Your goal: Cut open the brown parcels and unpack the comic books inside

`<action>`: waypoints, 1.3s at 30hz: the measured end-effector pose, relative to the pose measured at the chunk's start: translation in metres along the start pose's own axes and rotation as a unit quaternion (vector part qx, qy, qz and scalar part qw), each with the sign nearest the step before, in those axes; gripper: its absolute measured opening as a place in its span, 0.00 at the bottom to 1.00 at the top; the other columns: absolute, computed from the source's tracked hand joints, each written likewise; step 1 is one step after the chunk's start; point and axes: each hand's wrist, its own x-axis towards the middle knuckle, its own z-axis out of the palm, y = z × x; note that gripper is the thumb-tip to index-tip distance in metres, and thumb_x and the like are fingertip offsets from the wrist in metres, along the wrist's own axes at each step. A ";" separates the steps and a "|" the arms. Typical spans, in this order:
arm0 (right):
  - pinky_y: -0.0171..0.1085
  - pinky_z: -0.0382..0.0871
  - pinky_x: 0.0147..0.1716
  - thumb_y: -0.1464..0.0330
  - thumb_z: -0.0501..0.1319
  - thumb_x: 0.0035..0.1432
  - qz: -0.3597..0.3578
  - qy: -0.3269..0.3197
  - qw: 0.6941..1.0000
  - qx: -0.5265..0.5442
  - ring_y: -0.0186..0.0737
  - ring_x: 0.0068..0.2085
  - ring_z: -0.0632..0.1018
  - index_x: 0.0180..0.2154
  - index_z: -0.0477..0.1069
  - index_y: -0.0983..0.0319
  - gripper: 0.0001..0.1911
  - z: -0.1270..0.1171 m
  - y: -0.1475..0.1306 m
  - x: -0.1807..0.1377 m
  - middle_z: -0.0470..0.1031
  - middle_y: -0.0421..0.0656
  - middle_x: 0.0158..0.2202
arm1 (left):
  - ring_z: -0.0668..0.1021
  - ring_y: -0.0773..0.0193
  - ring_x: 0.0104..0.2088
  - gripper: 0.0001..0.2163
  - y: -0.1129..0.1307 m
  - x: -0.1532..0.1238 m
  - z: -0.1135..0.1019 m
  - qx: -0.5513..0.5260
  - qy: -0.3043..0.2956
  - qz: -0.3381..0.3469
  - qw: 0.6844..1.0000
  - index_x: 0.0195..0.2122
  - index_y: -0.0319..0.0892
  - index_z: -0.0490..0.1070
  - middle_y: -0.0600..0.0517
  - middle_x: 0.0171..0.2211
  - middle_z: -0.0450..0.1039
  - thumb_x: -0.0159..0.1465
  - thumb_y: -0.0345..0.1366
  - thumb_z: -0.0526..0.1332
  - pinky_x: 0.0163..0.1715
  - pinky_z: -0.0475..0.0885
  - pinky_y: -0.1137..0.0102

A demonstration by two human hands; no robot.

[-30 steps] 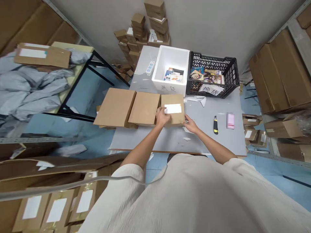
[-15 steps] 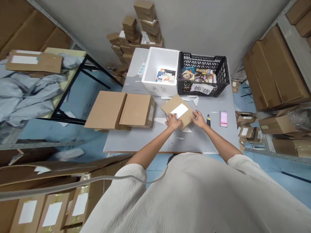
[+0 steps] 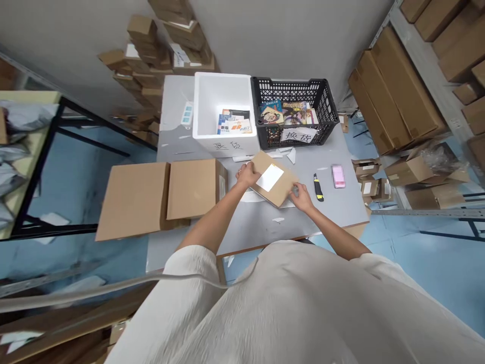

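Note:
A small brown cardboard box [image 3: 282,185] with a white label [image 3: 270,177] lies turned at an angle on the grey table [image 3: 257,222]. My left hand [image 3: 247,176] grips its left edge. At the box's near right corner my right hand [image 3: 302,196] holds on with curled fingers. Both forearms reach forward from my white top.
Two larger cardboard boxes [image 3: 162,194] lie at the table's left. A white foam box [image 3: 223,116] and a black crate [image 3: 293,111] with books stand at the back. A utility knife [image 3: 317,187] and a pink phone [image 3: 337,175] lie to the right. Stacked cartons line the shelves.
The labelled box was pulled away from the two larger boxes toward the table's middle and turned at an angle. Both hands stayed on it; the view swung to the right.

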 end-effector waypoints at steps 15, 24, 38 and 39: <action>0.69 0.59 0.78 0.51 0.64 0.67 0.034 0.052 0.998 -0.025 0.68 0.78 0.63 0.76 0.65 0.56 0.41 -0.023 -0.011 0.011 0.63 0.57 0.78 | 0.79 0.36 0.65 0.38 -0.006 -0.054 0.017 -0.071 -0.053 -0.040 0.995 0.74 0.53 0.64 0.39 0.62 0.74 0.62 0.44 0.70 0.65 0.74 0.49; 0.66 0.59 0.79 0.54 0.61 0.69 -0.041 0.021 0.998 -0.049 0.63 0.78 0.65 0.76 0.65 0.59 0.39 -0.035 0.008 0.018 0.66 0.57 0.78 | 0.84 0.42 0.58 0.43 -0.036 -0.087 0.035 -0.172 -0.089 -0.068 0.979 0.76 0.47 0.61 0.39 0.57 0.80 0.59 0.42 0.72 0.59 0.80 0.53; 0.60 0.75 0.71 0.59 0.63 0.64 0.036 0.011 0.997 0.072 0.59 0.67 0.80 0.79 0.63 0.57 0.44 -0.044 0.001 0.053 0.75 0.53 0.73 | 0.83 0.47 0.62 0.36 -0.007 -0.051 0.032 -0.281 -0.010 -0.080 0.956 0.71 0.48 0.67 0.42 0.63 0.82 0.60 0.35 0.70 0.65 0.78 0.55; 0.60 0.76 0.70 0.59 0.63 0.64 0.045 0.009 0.996 0.075 0.58 0.67 0.80 0.79 0.62 0.57 0.44 -0.044 0.000 0.055 0.77 0.52 0.72 | 0.83 0.47 0.63 0.37 -0.006 -0.050 0.032 -0.284 -0.013 -0.077 0.956 0.72 0.48 0.66 0.42 0.64 0.82 0.60 0.35 0.70 0.65 0.78 0.55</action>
